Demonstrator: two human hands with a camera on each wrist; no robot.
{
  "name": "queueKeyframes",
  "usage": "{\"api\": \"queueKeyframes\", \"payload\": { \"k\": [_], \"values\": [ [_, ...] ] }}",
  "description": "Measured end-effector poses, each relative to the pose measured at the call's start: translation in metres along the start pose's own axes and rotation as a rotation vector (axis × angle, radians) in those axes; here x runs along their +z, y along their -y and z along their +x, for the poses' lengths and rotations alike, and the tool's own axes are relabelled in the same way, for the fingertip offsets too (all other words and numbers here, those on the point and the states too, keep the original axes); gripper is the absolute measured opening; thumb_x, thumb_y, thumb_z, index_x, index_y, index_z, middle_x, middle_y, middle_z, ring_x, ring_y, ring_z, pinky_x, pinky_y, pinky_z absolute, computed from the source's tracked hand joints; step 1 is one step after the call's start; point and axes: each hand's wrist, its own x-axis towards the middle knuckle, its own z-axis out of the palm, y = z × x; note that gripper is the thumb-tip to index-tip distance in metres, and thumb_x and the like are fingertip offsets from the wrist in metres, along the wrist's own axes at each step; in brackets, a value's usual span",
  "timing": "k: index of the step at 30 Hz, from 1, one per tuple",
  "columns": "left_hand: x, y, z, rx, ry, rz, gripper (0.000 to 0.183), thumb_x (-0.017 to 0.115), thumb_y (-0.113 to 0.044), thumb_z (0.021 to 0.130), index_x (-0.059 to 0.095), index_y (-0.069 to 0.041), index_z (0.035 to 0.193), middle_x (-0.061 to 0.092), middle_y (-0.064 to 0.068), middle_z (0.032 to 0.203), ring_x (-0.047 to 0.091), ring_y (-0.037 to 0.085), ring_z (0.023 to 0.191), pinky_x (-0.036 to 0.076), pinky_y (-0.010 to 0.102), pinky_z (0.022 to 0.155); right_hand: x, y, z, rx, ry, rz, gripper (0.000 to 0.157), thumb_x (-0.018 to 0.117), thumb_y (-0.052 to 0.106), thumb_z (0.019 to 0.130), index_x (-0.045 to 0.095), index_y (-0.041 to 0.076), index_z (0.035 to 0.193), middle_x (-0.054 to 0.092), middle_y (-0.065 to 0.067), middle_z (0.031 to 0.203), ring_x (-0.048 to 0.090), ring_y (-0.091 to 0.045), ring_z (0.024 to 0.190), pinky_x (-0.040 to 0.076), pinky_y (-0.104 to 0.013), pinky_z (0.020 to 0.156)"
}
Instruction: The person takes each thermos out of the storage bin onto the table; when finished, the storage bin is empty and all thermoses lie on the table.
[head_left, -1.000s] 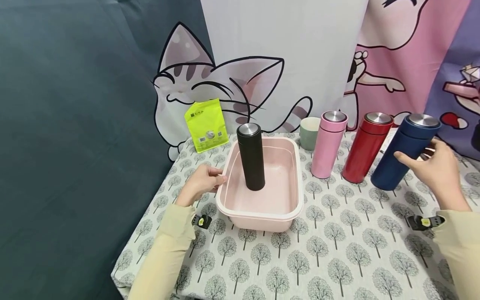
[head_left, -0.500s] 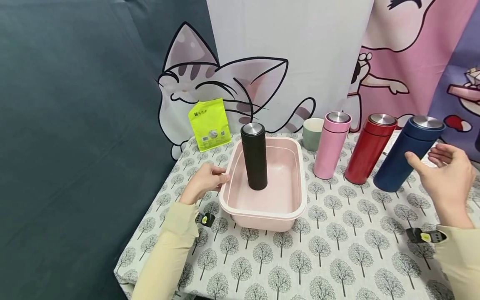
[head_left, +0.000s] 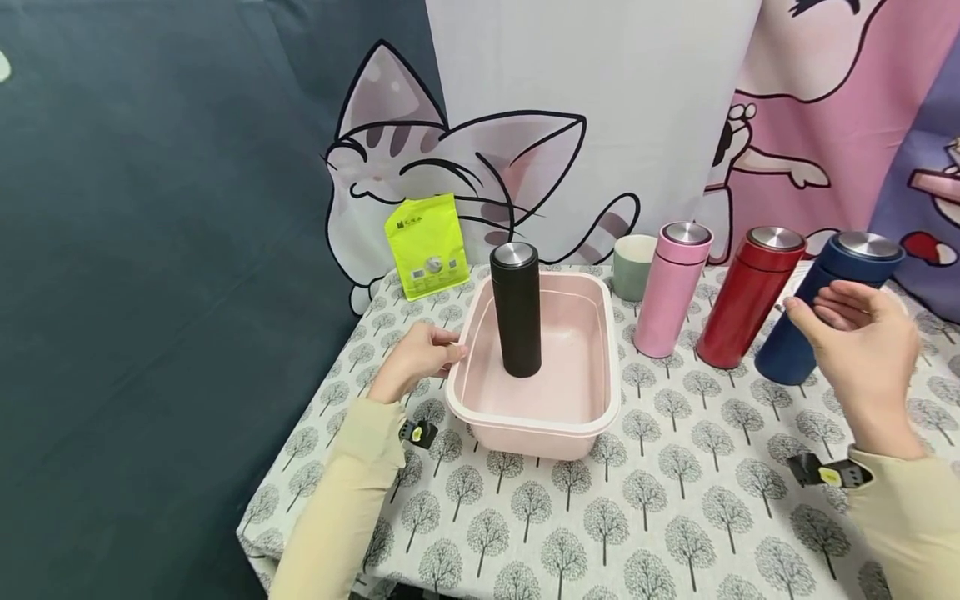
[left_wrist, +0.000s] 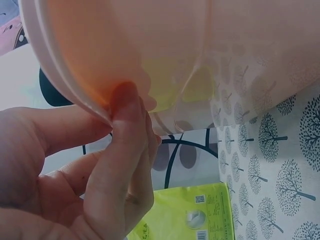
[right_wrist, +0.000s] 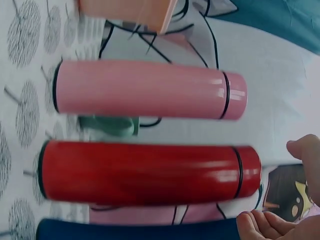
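Note:
My left hand (head_left: 420,362) pinches the left rim of a pink plastic basin (head_left: 536,430); the left wrist view shows thumb and fingers on either side of that rim. Inside the basin a black thermos (head_left: 517,317) with a silver lid stands upright. On the right, my right hand (head_left: 862,358) hangs in front of a blue thermos (head_left: 787,346), fingers loosely bent and holding nothing, partly covering it in the head view. A red thermos (head_left: 742,308) stands to its left, then a pink thermos (head_left: 669,300). The right wrist view shows the red thermos (right_wrist: 145,172) nearest the middle.
Behind the pink thermos stands a pale green cup (head_left: 632,271). A yellow-green packet (head_left: 429,250) leans on the cat-print backdrop, left of the basin. Partly hidden behind the blue thermos is a white item (head_left: 798,275). Tree-print cloth (head_left: 645,500) covers the table.
My right hand has let go of the blue thermos, drawn back from it, then moved left in front of it. My left hand still pinches the basin rim. The view has shifted slightly.

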Motion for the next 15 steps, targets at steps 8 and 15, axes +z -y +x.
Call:
{"api": "queueKeyframes", "payload": {
  "k": [8,15],
  "values": [
    [0.0,-0.001,0.002,-0.014,0.002,0.008,0.037,0.063,-0.008,0.094,0.059,0.008,0.127,0.067,0.025,0.117,0.071,0.033,0.098,0.062,0.036,0.083,0.023,0.009,-0.01,0.007,0.087,0.098,0.045,0.083,0.01,0.076,0.066,0.011,0.118,0.066,0.019,0.093,0.065,0.006,0.083,0.05,0.0,0.076],
    [0.0,-0.001,0.001,-0.007,0.002,0.018,0.035,0.062,-0.009,0.094,0.061,0.008,0.125,0.068,0.025,0.115,0.072,0.032,0.097,0.062,0.035,0.084,0.041,0.013,-0.018,-0.08,0.081,0.144,0.045,0.081,0.008,0.078,0.067,0.003,0.12,0.069,0.016,0.097,0.066,0.003,0.086,0.051,-0.003,0.078]
  ]
}}
